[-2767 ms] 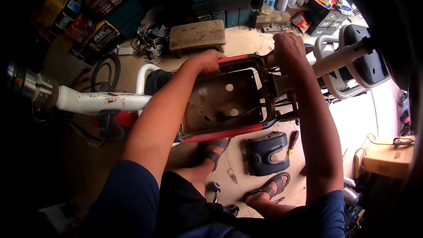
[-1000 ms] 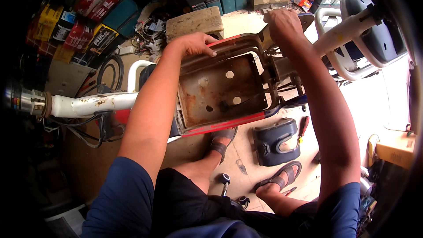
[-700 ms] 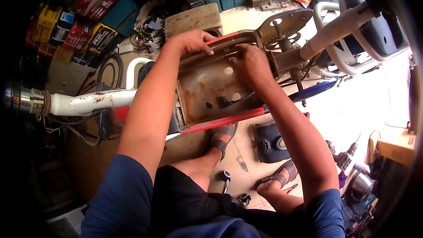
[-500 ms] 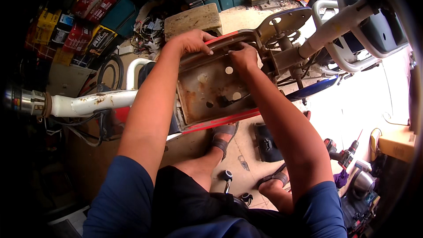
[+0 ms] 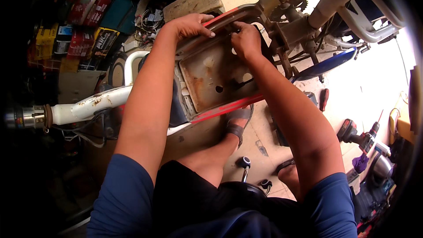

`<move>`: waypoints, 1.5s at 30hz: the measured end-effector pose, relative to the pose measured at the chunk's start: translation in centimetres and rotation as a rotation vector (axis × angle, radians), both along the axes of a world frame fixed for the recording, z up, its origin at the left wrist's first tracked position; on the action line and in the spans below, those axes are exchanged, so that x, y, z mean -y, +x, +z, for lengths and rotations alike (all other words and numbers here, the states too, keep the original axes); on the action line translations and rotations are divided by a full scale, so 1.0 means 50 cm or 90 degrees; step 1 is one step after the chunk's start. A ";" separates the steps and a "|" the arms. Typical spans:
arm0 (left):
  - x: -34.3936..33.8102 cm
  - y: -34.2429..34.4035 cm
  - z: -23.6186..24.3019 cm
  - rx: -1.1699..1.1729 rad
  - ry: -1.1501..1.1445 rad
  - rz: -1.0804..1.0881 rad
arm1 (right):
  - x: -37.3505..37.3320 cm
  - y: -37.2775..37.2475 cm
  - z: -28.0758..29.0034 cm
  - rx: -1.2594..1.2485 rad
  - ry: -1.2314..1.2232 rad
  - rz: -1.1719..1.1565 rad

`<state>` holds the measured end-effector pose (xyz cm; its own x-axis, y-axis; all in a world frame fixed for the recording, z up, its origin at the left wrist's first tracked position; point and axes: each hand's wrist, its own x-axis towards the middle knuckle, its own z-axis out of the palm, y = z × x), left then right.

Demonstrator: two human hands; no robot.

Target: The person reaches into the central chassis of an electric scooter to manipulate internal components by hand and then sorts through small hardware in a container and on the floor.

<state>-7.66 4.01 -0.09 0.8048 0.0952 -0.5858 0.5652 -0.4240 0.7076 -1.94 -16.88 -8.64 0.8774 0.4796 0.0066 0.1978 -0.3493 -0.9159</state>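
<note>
A shallow, rust-stained metal tray (image 5: 200, 77) with red outer sides lies in front of me, built into a vehicle frame. My left hand (image 5: 191, 25) grips its far rim, fingers over the red edge and thumb on the inner side. Inside the far right corner of the tray, my right hand (image 5: 246, 40) is closed with the fingers bent. Whatever those fingers hold, if anything, is hidden. Round holes show in the tray floor. To the right of the tray, a toothed sprocket (image 5: 288, 12) sits by a dirty metal tube.
A white tube (image 5: 94, 102) extends left from the frame; a blue curved panel (image 5: 328, 65) juts out at right. Behind stand a wooden block (image 5: 194, 5) and stacked boxes (image 5: 81, 44). On the floor at right lie a screwdriver (image 5: 324, 100) and a cordless drill (image 5: 363, 140).
The view has shifted, bringing the floor tools further into sight. My left hand stays at the far rim; my right hand stays in the corner, its fingers now bent more tightly.
</note>
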 end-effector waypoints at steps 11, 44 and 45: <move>0.003 -0.004 0.006 -0.111 0.164 -0.043 | 0.126 -0.107 0.154 0.052 0.003 0.066; 0.019 -0.013 0.025 -0.223 0.169 0.004 | 0.488 -0.447 -0.023 -0.029 0.103 -0.474; 0.023 -0.008 0.023 -0.218 0.159 -0.009 | 0.473 -0.440 -0.012 -0.005 0.108 -0.451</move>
<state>-8.06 2.86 1.03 0.5696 0.2592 -0.7800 0.7431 -0.5679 0.3539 -23.96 -40.52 -9.24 0.9772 -0.2110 0.0230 -0.0299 -0.2439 -0.9693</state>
